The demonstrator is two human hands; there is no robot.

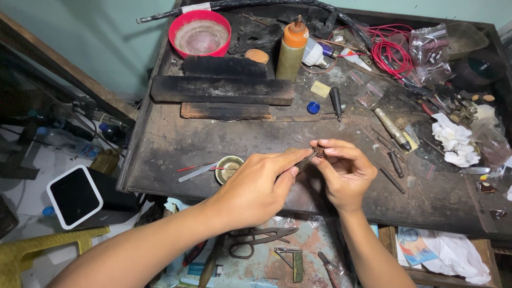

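My right hand (345,173) pinches a small round brownish metal piece (319,151) between thumb and fingertips, held over the dark workbench (176,144). My left hand (261,184) grips a thin dark tool (303,162) whose tip touches that piece. Both hands meet above the bench's front middle. A small round brass dish (229,168) sits just left of my left hand, with a thin metal strip (198,172) and a red stick beside it.
Dark wooden blocks (223,89), a red bowl (200,33), an orange-capped bottle (292,50), red wire (392,53), hand tools and white tissue (456,140) crowd the back and right. Shears (258,240) lie on a lower shelf. A white-framed box (74,196) stands on the floor at left.
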